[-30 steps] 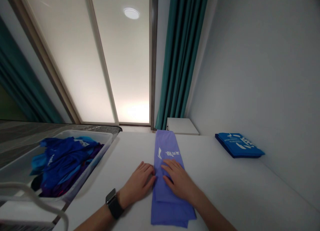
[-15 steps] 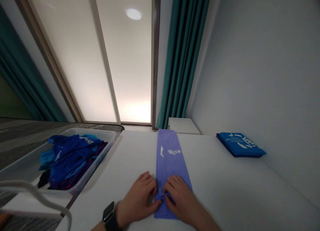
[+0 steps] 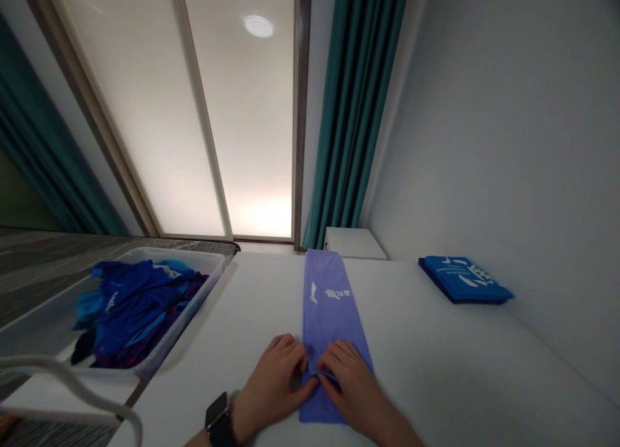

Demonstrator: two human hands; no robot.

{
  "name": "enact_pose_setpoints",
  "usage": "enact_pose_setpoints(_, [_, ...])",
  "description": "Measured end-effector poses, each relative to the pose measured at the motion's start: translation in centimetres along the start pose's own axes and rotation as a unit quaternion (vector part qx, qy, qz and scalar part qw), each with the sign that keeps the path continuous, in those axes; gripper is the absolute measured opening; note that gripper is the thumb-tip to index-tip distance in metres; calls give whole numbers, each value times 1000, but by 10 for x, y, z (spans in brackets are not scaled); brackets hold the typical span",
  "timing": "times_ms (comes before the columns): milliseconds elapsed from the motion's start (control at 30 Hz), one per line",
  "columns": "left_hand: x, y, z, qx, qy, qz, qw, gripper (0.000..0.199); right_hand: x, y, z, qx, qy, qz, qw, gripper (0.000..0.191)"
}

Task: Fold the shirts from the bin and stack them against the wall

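A long folded periwinkle-blue garment [image 3: 333,318] with a white logo and white lettering lies lengthwise on the white table [image 3: 431,350]. My left hand [image 3: 272,390] and my right hand [image 3: 349,395] meet at its lower part. Their fingers pinch a fold in the cloth from either side, and they hide part of it. A black smartwatch [image 3: 217,420] sits on my left wrist. Far to the right lies a folded royal-blue garment [image 3: 460,279] with white print.
On the left, a translucent plastic tray [image 3: 203,261] holds a heap of blue and purple clothes. A white curved rail [image 3: 62,376] crosses the lower left corner. A white cabinet [image 3: 353,242] stands past the table's far edge, beside teal curtains [image 3: 353,111]. A wall runs along the right.
Both hands have moved down from flat on the cloth to its lower end and now pinch a fold. The strip's bottom end sits higher and shorter than a second ago.
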State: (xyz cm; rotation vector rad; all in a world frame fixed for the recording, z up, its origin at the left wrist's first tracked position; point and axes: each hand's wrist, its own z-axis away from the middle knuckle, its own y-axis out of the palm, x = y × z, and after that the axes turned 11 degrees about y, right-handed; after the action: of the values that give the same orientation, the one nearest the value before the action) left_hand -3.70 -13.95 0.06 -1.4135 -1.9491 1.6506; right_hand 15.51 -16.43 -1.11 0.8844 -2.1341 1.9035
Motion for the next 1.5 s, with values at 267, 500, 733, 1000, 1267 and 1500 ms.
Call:
enact_pose_setpoints(267, [1, 6, 4, -14, 27, -36, 999, 14, -1, 9, 3, -19, -30, 59, 998, 11])
enact_pose_setpoints(500, [0, 10, 9, -17, 19, -36, 999, 11, -1, 6, 8, -12, -41, 45, 998, 11])
enact_pose_setpoints(733, [-1, 5, 16, -18, 21, -20, 999, 16, 1, -1, 12, 12, -49, 63, 997, 17])
enact_pose_setpoints(1000, [3, -11, 12, 43, 86, -32, 995, 21, -1, 2, 14, 5, -38, 34, 999, 16])
enact_pose_setpoints(1267, [7, -22, 6, 64, 189, -33, 979, 12, -3, 5, 15, 3, -32, 19, 999, 9])
enact_pose_setpoints(1500, [9, -21, 5, 62, 193, 2, 979, 20, -2, 2, 13, 12, -30, 17, 999, 12])
